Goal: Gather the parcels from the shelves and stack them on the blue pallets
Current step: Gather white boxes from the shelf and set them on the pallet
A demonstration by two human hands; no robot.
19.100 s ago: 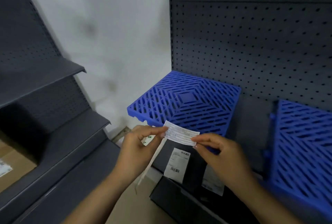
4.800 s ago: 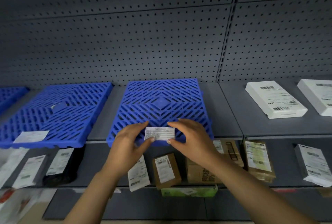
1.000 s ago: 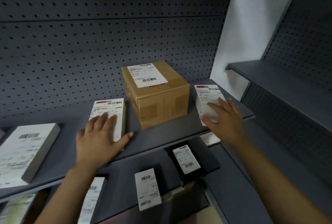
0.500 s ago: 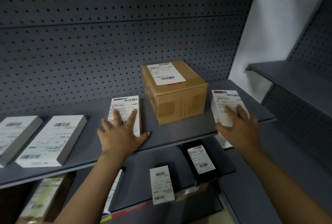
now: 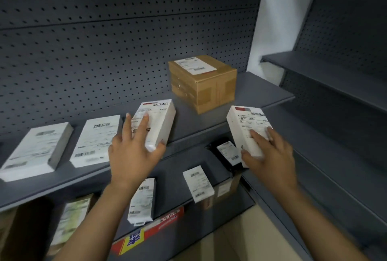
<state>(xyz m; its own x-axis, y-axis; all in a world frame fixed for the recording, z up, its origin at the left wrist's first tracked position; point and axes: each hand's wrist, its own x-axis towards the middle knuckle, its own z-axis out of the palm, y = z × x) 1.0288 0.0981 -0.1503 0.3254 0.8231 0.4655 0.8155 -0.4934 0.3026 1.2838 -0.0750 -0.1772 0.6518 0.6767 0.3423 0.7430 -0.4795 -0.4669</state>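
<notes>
Two flat white labelled parcels, long axes running away from the viewer: one [image 5: 156, 122] on the grey upper shelf [image 5: 209, 118] gripped by the left hand [image 5: 134, 151], one [image 5: 247, 131] lifted off it, clasped by the right hand [image 5: 270, 154].

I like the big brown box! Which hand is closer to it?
Right, narrowly. The right hand holds a white parcel below the brown box; the left hand grips another white parcel, lower left.
</notes>
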